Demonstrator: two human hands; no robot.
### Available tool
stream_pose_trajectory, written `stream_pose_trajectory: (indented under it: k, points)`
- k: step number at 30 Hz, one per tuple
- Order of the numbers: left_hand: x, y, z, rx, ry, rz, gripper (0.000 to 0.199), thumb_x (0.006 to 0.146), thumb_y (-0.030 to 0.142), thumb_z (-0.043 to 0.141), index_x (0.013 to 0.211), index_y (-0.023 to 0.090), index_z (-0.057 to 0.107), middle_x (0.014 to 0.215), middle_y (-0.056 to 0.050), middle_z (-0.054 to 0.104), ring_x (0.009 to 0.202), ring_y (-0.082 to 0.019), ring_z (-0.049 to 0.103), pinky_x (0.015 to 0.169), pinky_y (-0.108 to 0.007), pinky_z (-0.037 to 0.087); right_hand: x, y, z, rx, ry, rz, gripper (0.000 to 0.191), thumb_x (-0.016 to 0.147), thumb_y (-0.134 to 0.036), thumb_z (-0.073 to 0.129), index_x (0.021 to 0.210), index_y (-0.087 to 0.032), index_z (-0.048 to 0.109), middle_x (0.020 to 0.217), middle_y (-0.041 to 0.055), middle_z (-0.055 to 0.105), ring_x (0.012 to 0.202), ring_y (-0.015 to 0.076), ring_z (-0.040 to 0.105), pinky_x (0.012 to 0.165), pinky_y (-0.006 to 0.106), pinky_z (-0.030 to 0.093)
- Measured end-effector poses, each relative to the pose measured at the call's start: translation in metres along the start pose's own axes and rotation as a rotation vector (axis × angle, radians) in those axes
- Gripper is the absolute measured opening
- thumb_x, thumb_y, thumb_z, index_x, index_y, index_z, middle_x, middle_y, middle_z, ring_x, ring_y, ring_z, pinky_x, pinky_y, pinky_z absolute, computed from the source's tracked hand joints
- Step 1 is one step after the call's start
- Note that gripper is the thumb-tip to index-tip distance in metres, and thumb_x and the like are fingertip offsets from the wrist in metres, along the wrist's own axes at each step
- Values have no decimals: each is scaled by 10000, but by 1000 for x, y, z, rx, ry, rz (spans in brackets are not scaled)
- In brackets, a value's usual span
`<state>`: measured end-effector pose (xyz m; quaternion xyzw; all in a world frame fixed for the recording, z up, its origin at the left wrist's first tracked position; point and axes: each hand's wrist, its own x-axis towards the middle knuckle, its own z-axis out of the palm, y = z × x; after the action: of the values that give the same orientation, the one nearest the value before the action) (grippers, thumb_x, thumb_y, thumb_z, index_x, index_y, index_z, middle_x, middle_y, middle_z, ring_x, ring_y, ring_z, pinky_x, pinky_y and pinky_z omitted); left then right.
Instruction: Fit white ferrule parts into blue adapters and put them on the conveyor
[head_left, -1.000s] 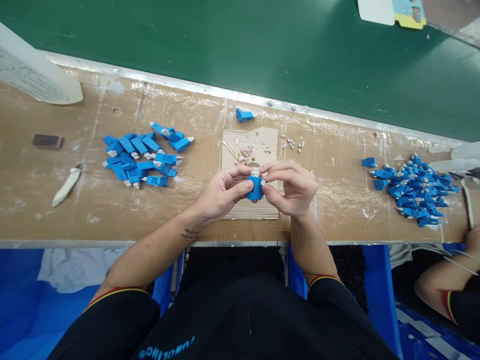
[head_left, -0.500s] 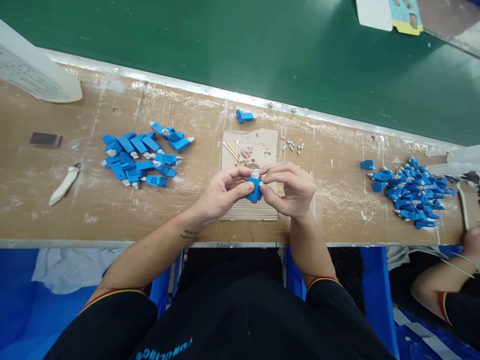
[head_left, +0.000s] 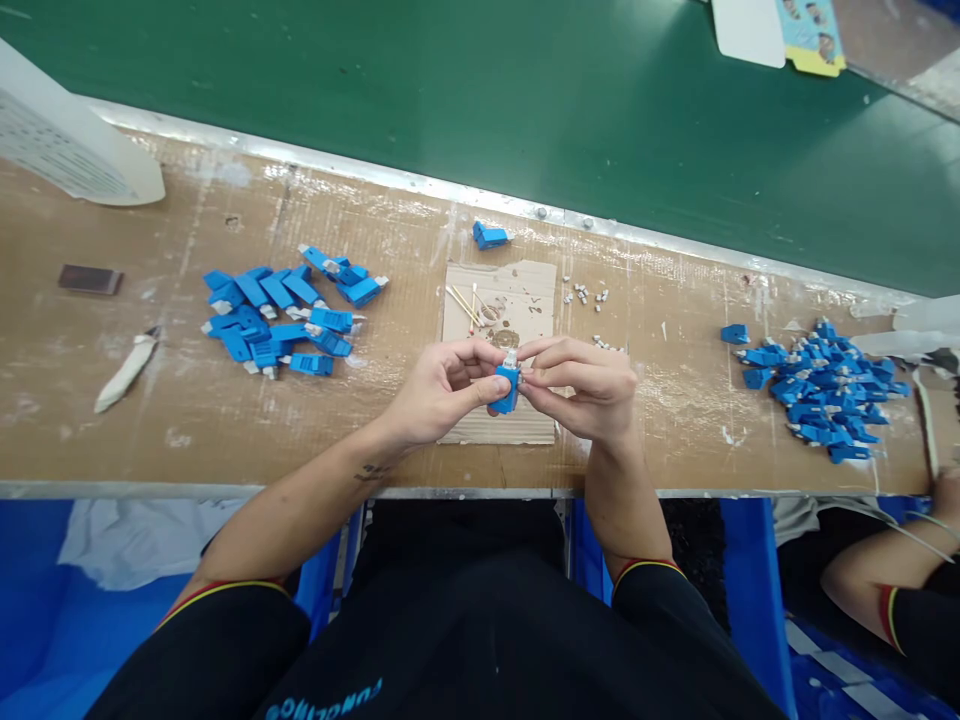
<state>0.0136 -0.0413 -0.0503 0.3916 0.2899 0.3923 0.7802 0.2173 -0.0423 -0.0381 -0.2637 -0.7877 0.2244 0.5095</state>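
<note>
My left hand [head_left: 442, 392] grips a blue plastic part [head_left: 506, 388] with a whitish tip [head_left: 511, 358] pointing away from me. Its thumb presses the near face and the fingers curl behind. My right hand [head_left: 589, 385] is closed at the part's right side, thumb and fingertips pinching what looks like a small white piece, mostly covered by the fingers. Both hands are above a cardboard sheet [head_left: 465, 425]. Cotton swabs [head_left: 463, 302] lie on its far left portion. Small grey-white pieces [head_left: 581, 293] are scattered just right of the sheet.
A group of blue parts [head_left: 277, 290] lies left, a larger heap [head_left: 825, 380] right, and a single blue part [head_left: 490, 236] beyond the cardboard. A wrapped blade tool [head_left: 127, 372] and dark block [head_left: 90, 279] are at far left. A co-worker's arm [head_left: 885, 565] shows at right.
The blue part has tilted and turned slightly in my left hand. My right hand's fingers have drawn closer together against its side, uncovering several small pieces on the table behind.
</note>
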Motion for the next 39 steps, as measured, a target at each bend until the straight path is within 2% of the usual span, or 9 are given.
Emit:
stream_pose_trajectory:
  k: [8, 12, 17, 24, 28, 31, 35, 37, 39]
  points:
    - [-2, 9, -2, 60, -98, 17, 408, 732, 336, 992, 891, 151, 665, 778, -36, 759, 671, -146, 728, 610, -224, 607, -2, 2, 0, 157, 7, 42, 115, 910, -230, 846, 1015, -246, 800, 888, 9, 803, 899, 173, 815, 827, 337, 721]
    - [-3, 12, 0, 12, -138, 62, 518, 766, 287, 974, 963, 215, 500, 765, 39, 708, 644, -109, 710, 588, -185, 582, -4, 0, -4, 187, -42, 246, 461, 887, -544, 838, 1261, -284, 771, 1165, 72, 793, 962, 182, 786, 796, 333, 697]
    - [-2, 10, -3, 29, -166, 54, 612, 801, 406, 949, 833, 220, 367, 771, 30, 645, 648, -88, 671, 595, -191, 572, -1, -3, -1, 133, -169, 186, 238, 994, -443, 739, 1139, -260, 787, 1079, 65, 842, 1066, 203, 808, 938, 369, 681]
    - [5, 7, -6, 151, -91, 125, 548, 787, 465, 932, 951, 228, 466, 867, -12, 694, 758, -151, 702, 671, -266, 570, -2, 6, 8, 241, -69, 213, 249, 1010, -474, 709, 1126, -258, 750, 1032, 66, 841, 1041, 219, 809, 864, 388, 695]
    - [10, 29, -33, 657, 389, 454, 457, 716, 346, 949, 1039, 226, 648, 1143, -112, 709, 1155, -302, 653, 1029, -444, 510, -19, 26, -41, 28, 163, 422, 251, 987, -458, 724, 1131, -253, 751, 991, 45, 831, 829, 184, 801, 694, 323, 672]
    - [8, 49, -69, 1058, 700, 442, 330, 732, 268, 872, 1021, 236, 716, 1229, -141, 691, 1385, -424, 465, 1223, -597, 240, -41, 42, -98, -428, 326, 729, 232, 913, -376, 747, 1094, -235, 780, 948, 62, 814, 802, 228, 777, 732, 391, 659]
    - [1, 60, -98, 1233, 692, 268, 242, 786, 387, 817, 977, 254, 749, 1098, -100, 721, 1411, -490, 361, 1160, -685, 78, -63, 44, -149, -1031, 685, 991, 251, 826, -200, 724, 1073, -200, 771, 992, 132, 794, 949, 316, 757, 996, 520, 597]
    - [-2, 59, -98, 1322, 666, 240, 211, 829, 443, 788, 916, 257, 737, 1115, -103, 722, 1401, -508, 370, 1140, -700, 72, -64, 41, -153, -1172, 816, 914, 324, 859, -193, 656, 1171, -163, 736, 1090, 167, 781, 1028, 325, 742, 1020, 517, 581]
    - [-3, 58, -92, 1391, 654, 230, 223, 839, 457, 785, 851, 244, 721, 1214, -118, 711, 1433, -528, 356, 1141, -706, 78, -60, 40, -145, -1145, 738, 823, 327, 904, -214, 584, 1188, -141, 731, 1123, 171, 778, 1022, 301, 741, 981, 489, 591]
